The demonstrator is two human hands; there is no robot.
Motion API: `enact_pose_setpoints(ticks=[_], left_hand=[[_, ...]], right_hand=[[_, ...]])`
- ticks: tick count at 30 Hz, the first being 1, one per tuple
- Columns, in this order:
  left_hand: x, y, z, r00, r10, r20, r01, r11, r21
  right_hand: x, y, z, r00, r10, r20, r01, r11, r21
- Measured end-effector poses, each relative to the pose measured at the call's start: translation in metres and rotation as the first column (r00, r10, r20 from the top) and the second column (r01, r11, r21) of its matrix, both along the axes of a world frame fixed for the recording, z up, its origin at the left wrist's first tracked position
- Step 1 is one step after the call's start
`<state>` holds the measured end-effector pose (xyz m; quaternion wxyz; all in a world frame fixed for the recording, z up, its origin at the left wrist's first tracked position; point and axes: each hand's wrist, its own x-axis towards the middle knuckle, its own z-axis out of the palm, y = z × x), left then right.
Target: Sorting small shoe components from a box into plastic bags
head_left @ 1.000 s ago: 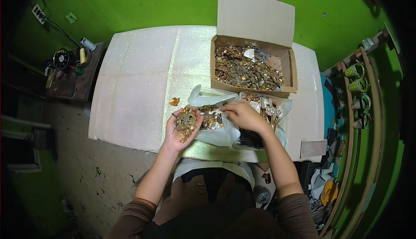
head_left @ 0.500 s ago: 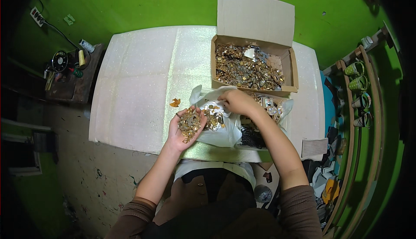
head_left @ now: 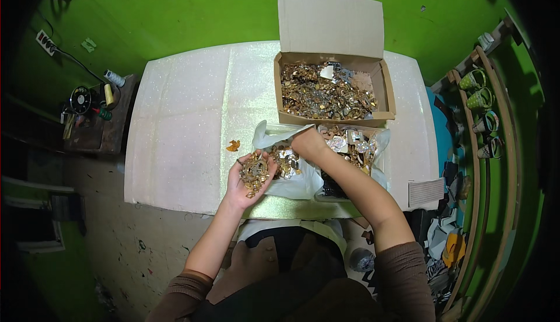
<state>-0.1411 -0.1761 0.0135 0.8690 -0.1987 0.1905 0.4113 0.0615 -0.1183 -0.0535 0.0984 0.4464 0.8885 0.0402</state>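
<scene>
- Moved in the last half second: right hand (head_left: 309, 146), shifted slightly left, fingers now turned down out of sight; left hand (head_left: 238, 193) almost unchanged beside the bag; whole view slightly shifted
- Hands, pair: apart from each other, the right a little higher over the table
- Left hand, one: palm up, cupped, fingers loosely curled, bearing a heap of gold-coloured metal pieces (head_left: 253, 172), some trailing toward the wrist
- Right hand, one: at the right side of the bag, fingertips hidden; cannot tell whether they grip anything
- White plastic bag (head_left: 286, 188), spread wide, between and below the hands; inside, loose gold and silver pieces (head_left: 287, 161)
- Plastic-lined tray, right of the bag, partly behind the right forearm: shiny silver pieces (head_left: 364, 147) above, black pieces (head_left: 331, 189) below
- Cardboard box (head_left: 386, 88), lid (head_left: 331, 21) raised, behind the tray: mixed metal pieces (head_left: 329, 99), one white piece (head_left: 326, 73) on top
- Orange-brown piece (head_left: 233, 146), on the white glittery tabletop (head_left: 181, 94), left of the bag
- Pale card (head_left: 426, 193), right front corner: fine parallel lines, too small to tell whether print
- Black disc (head_left: 80, 100), side table at left: yellow marks round its centre, too small to read
</scene>
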Motion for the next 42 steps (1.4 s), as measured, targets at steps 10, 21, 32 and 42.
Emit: enact_pose_setpoints(ticks=[10, 21, 32, 42], left_hand=[[0.0, -0.002, -0.002, 1.0, 0.006, -0.009, -0.006, 1.0, 0.008], [0.015, -0.003, 0.002, 1.0, 0.005, 0.018, -0.006, 0.998, 0.061], [0.055, -0.02, 0.005, 0.999, 0.045, -0.001, -0.045, 0.999, 0.017], [0.097, -0.034, 0.006, 0.993, 0.12, 0.015, -0.119, 0.992, -0.027]], right_hand=[[-0.012, 0.004, 0.058, 0.971, -0.21, -0.111, 0.153, 0.911, -0.384], [0.094, -0.034, 0.107, 0.639, -0.508, -0.578, 0.185, 0.831, -0.525], [0.154, -0.104, 0.087, 0.334, -0.59, -0.735, 0.416, 0.792, -0.446], [0.144, -0.136, 0.058, 0.28, -0.494, -0.823, 0.285, 0.862, -0.42]])
